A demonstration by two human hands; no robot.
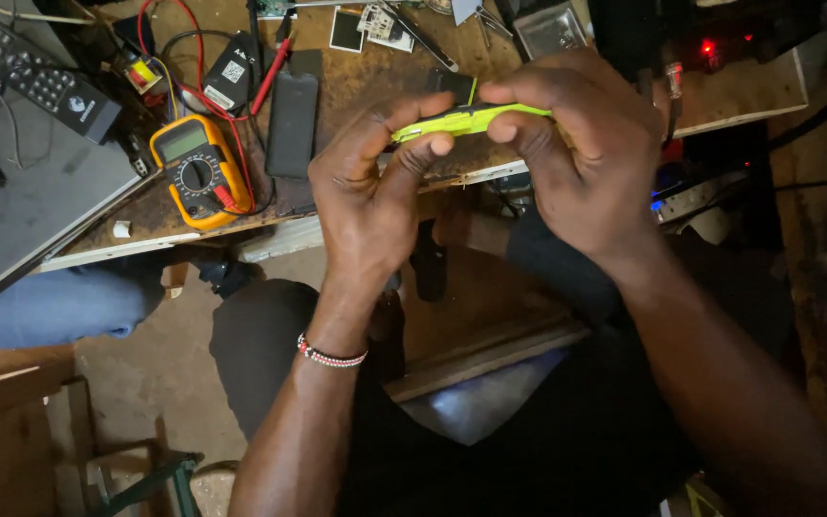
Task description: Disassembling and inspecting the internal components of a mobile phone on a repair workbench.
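Note:
Both my hands hold a thin lime-green phone-like device [466, 119] edge-on above the front edge of a worn wooden workbench [366, 81]. My left hand [375, 191] pinches its left end between thumb and fingers; a beaded bracelet [330, 355] circles that wrist. My right hand [581, 153] wraps over its right end, with a dark part of the device showing just above the fingers.
On the bench lie a yellow multimeter [198, 170] with red leads, a black rectangular battery pack [292, 124], a remote control [35, 81], a grey flat device [21, 206], small boards and tools. A red light [707, 46] glows at the back right. My knees are below.

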